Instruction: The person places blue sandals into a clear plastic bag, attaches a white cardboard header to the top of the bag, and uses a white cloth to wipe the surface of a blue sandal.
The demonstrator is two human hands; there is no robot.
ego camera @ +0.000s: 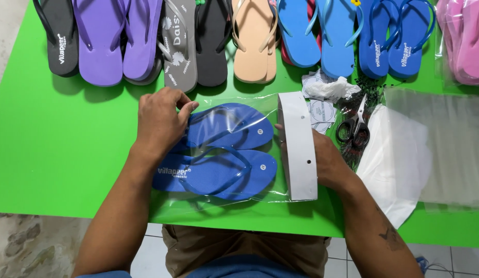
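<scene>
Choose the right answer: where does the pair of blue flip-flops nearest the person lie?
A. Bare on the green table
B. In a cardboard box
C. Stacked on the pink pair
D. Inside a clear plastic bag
D: the blue flip-flops lie inside a clear plastic bag, whose glossy film covers them, while the left hand rests on it and the right hand holds a white card strip at its open end.

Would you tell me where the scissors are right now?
The scissors lie on the green table, right of the white card in the right hand, beside the clear bags.
</scene>
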